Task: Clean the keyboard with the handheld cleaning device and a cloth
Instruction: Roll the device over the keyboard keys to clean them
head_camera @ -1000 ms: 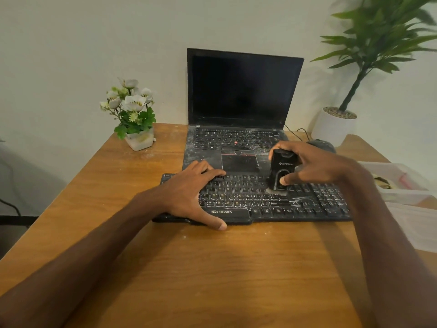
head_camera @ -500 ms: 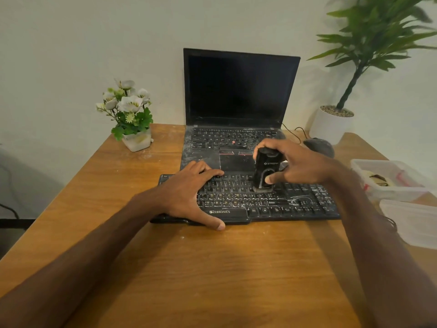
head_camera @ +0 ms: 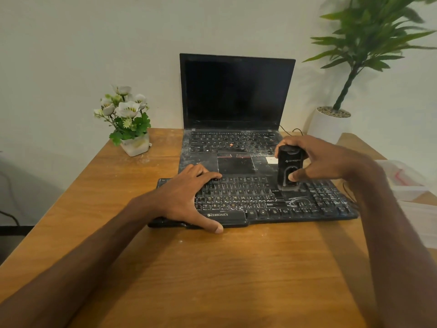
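Note:
A dusty black keyboard (head_camera: pixel 255 201) lies across the wooden desk (head_camera: pixel 212 268) in front of an open laptop. My left hand (head_camera: pixel 186 197) lies spread over its left end, fingers at the back edge and thumb hooked on the front edge, holding it in place. My right hand (head_camera: pixel 326 162) grips a small black handheld cleaning device (head_camera: pixel 289 170) upright, thumb on its front. Its lower end touches the upper key rows right of the middle. White dust streaks show on the keys below it. I see no cloth.
The dusty laptop (head_camera: pixel 236 91) stands directly behind the keyboard, screen dark. A small flower pot (head_camera: pixel 136 145) sits at the back left, and a tall plant in a white pot (head_camera: pixel 328 124) at the back right. Blurred clear plastic containers (head_camera: pixel 402 178) sit at the right edge.
The cleaning device slid a little left along the upper keys, then back to the right. My left hand has stayed on the keyboard's left end.

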{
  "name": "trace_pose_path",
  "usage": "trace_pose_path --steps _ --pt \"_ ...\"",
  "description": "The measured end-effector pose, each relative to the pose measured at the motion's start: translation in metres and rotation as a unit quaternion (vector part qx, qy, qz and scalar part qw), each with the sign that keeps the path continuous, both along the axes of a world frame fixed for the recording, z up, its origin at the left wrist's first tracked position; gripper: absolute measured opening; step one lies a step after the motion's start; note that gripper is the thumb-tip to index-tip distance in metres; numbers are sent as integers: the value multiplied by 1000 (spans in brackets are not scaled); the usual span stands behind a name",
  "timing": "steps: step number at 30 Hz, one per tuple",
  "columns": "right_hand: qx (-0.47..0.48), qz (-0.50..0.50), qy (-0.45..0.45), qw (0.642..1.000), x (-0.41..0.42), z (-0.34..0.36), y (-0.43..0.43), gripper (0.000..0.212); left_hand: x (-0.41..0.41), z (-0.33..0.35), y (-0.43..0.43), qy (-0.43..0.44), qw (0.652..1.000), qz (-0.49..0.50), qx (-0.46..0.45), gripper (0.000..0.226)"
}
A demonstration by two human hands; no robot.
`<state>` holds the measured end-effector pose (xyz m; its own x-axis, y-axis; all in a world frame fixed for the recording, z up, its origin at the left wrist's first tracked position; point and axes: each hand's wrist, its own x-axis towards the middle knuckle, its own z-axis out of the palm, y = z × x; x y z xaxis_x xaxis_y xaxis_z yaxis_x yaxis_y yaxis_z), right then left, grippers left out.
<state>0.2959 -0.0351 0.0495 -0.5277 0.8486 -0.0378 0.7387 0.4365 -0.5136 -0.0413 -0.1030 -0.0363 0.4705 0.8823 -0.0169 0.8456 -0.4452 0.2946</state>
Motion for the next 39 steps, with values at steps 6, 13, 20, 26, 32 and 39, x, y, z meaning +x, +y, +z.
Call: trace_pose_path --steps 6,13,20,26,32,39 --pt "40 45 79 995 -13 5 -6 59 3 7 -4 15 1000 10 -23 127" --pt "-27 11 131 991 8 -15 -18 63 46 5 1 52 998 37 10 135" --pt "-3 8 97 995 -2 -24 -25 65 107 5 22 50 998 -10 42 129" --pt "-15 -7 124 992 4 -24 -25 63 110 0 27 22 999 -6 39 130" --pt "1 -8 151 989 11 -26 -28 61 111 0 28 20 999 -5 43 130" --pt "-2 -16 142 990 12 -31 -22 64 111 0 29 23 999 -4 43 131"
